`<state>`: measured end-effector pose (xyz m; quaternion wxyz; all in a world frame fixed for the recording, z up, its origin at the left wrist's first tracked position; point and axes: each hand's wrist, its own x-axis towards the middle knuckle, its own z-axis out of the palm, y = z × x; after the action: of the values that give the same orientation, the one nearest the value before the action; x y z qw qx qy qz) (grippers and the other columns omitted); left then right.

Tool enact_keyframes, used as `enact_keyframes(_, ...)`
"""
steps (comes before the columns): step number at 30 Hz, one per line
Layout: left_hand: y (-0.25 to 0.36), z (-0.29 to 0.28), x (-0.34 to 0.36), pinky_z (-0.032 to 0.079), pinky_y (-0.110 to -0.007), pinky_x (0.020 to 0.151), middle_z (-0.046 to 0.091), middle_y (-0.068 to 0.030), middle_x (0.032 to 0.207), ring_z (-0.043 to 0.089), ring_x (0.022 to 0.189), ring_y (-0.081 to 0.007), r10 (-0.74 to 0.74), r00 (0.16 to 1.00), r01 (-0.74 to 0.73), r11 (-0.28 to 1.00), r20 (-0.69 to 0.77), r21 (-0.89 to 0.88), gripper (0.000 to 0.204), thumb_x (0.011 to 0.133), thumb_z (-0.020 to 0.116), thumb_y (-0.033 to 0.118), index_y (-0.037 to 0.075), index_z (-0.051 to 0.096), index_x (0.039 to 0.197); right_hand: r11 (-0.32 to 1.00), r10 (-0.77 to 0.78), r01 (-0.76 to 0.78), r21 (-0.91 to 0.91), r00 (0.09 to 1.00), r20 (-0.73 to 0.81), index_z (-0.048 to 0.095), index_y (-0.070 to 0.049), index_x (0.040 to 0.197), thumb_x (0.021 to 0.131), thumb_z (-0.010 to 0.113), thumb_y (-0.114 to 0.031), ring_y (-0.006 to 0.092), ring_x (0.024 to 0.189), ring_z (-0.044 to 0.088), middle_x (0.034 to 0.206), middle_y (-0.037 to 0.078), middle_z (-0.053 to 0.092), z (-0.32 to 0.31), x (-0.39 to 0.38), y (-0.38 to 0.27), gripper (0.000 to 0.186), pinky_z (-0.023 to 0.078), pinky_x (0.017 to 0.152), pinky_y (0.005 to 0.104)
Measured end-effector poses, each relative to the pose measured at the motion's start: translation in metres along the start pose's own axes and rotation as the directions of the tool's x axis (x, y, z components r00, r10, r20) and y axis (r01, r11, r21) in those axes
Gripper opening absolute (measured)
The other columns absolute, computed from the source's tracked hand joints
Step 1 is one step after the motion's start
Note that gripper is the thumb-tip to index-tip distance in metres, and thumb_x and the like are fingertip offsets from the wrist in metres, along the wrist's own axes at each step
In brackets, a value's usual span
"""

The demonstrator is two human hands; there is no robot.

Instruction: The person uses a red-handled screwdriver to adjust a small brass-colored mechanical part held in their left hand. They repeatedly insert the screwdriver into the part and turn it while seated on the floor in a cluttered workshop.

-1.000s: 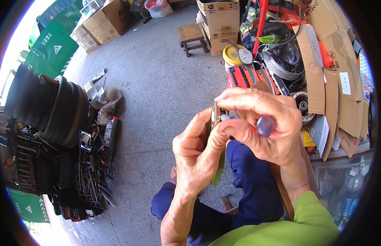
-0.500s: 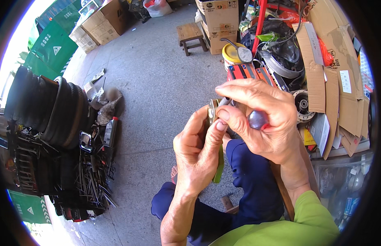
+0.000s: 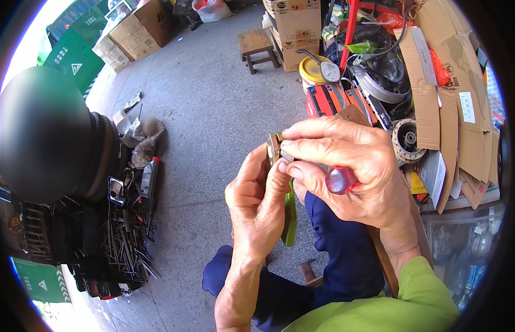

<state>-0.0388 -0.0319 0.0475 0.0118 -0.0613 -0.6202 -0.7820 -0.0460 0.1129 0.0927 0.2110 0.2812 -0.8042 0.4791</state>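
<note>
My left hand is closed around a small brass-coloured metal bracket, its thumb pressed near the bracket's lower side. A long green strip hangs below, between the hands; whether it joins the bracket is hidden. My right hand meets the bracket with its fingertips, over a small silvery metal piece that is mostly covered. Tucked in that same hand is a tool with a translucent purple-red rounded handle, perhaps a screwdriver; its shaft is out of sight.
Stacked tyres and a heap of loose tools lie at the left, partly behind a large blurred dark shape. A wooden stool stands ahead. Red boxes, a wheel hub and cardboard crowd the right.
Both hands have shifted slightly left with the bracket. My right fingers now reach over its top, and the purple-red handle has turned. A blurred dark shape has come in over the tyres.
</note>
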Motion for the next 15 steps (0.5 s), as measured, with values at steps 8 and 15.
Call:
enact_keyframes(8, 0.011, -0.001, 0.003, 0.04, -0.015, 0.062, 0.059, 0.0015, 0.083, 0.048, 0.072, -0.0022, -0.011, 0.999, 0.013, 0.999, 0.049, -0.041, 0.03, 0.089, 0.06, 0.009, -0.005, 0.054, 0.115, 0.991, -0.093, 0.089, -0.097, 0.995, -0.042, 0.064, 0.001, 0.095, 0.072, 0.073, -0.006, 0.0164, 0.074, 0.066, 0.095, 0.015, 0.066, -0.001, 0.005, 0.008, 0.026, 0.051, 0.067, 0.0261)
enact_keyframes(15, 0.02, 0.006, 0.002, 0.038, -0.016, 0.059, 0.057, 0.0025, 0.081, 0.045, 0.069, -0.0019, -0.01, 0.994, 0.011, 1.0, 0.109, -0.009, 0.031, 0.086, 0.064, 0.008, -0.004, 0.056, 0.114, 1.0, -0.003, 0.006, 0.027, 0.995, -0.103, 0.063, 0.006, 0.093, 0.078, 0.071, -0.013, 0.0131, 0.071, 0.063, 0.091, 0.016, 0.065, -0.005, 0.004, 0.01, 0.025, 0.05, 0.064, 0.0233)
